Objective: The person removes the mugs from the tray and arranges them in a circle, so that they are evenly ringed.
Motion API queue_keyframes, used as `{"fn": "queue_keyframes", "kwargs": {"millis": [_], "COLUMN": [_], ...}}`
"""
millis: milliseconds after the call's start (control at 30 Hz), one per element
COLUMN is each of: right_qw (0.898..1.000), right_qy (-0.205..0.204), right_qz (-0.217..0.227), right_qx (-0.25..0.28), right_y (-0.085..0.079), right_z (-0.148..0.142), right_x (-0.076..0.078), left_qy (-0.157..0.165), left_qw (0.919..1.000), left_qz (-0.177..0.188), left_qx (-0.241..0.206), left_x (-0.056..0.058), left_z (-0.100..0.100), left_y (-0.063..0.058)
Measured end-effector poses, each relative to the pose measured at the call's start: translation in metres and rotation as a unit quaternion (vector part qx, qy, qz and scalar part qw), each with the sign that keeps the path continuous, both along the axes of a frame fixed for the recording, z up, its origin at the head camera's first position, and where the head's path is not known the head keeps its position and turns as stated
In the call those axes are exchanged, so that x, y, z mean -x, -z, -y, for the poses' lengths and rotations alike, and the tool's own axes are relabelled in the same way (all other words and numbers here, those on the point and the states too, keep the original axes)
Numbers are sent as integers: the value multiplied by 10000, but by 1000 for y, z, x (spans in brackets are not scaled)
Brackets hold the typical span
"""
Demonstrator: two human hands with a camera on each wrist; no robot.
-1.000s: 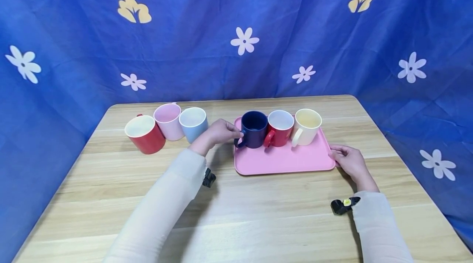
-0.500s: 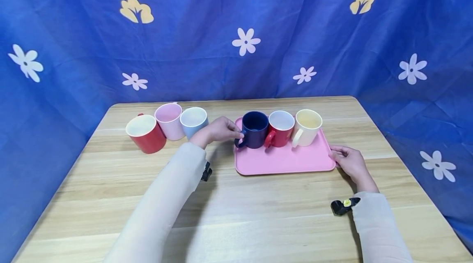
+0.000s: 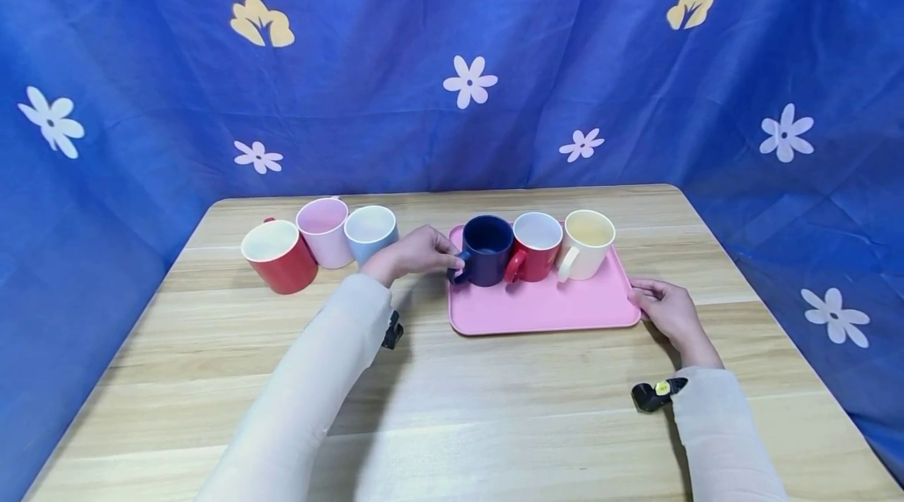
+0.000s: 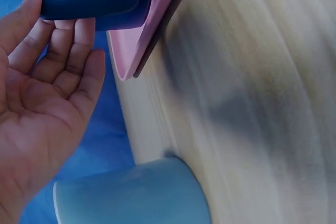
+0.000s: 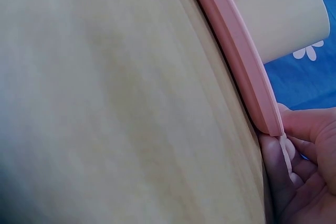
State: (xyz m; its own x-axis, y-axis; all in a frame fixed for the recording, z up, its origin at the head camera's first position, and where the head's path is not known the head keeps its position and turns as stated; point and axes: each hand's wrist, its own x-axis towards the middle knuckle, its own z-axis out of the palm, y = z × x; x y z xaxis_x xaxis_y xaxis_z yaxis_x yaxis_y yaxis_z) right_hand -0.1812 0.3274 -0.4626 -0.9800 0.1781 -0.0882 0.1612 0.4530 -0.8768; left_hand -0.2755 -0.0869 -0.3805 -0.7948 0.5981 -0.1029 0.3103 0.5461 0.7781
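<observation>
My left hand [image 3: 417, 252] pinches the handle of a dark blue mug [image 3: 489, 251], thumb on one side and fingertips on the other in the left wrist view. That mug stands upright at the left end of a pink tray [image 3: 544, 310]. Beside it on the tray are a red mug [image 3: 538, 247] with a white inside and a cream mug [image 3: 589, 243], handles turned toward me. At the tray's right edge, my right hand [image 3: 669, 312] grips the rim between thumb and fingers; the right wrist view shows fingers under the rim.
Left of the tray, a larger red mug [image 3: 282, 263], a pink mug [image 3: 325, 235] and a light blue mug [image 3: 370, 231] stand close together on the wooden table [image 3: 459, 423]. The light blue mug is just beside my left wrist. A blue curtain [image 3: 353, 94] hangs behind the table.
My left forearm has shifted slightly, with its hand still at the dark blue mug's handle. The tray, the mugs and my right hand keep their places.
</observation>
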Motion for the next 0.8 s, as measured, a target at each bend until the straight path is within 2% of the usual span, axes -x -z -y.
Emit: {"fn": "queue_keyframes", "kwargs": {"millis": [167, 300, 433, 667, 800], "right_qw": [10000, 10000, 9999, 9999, 9999], "right_qy": [26, 32, 59, 78, 68], "right_qz": [-17, 17, 93, 105, 86], "right_qx": [12, -36, -79, -95, -108], "right_y": [-1, -1, -1, -2, -2], "right_z": [2, 3, 3, 2, 2], "right_x": [0, 1, 0, -1, -1], "left_qy": [-243, -316, -208, 67, 347], "left_qw": [9956, 9921, 9921, 9871, 9877], "left_qz": [637, 904, 964, 1370, 1346], "left_qx": [-650, -810, -774, -825, -710], "left_x": [-2, -5, -6, -5, -7], "left_z": [7, 12, 15, 20, 24], "left_y": [5, 4, 0, -5, -10]}}
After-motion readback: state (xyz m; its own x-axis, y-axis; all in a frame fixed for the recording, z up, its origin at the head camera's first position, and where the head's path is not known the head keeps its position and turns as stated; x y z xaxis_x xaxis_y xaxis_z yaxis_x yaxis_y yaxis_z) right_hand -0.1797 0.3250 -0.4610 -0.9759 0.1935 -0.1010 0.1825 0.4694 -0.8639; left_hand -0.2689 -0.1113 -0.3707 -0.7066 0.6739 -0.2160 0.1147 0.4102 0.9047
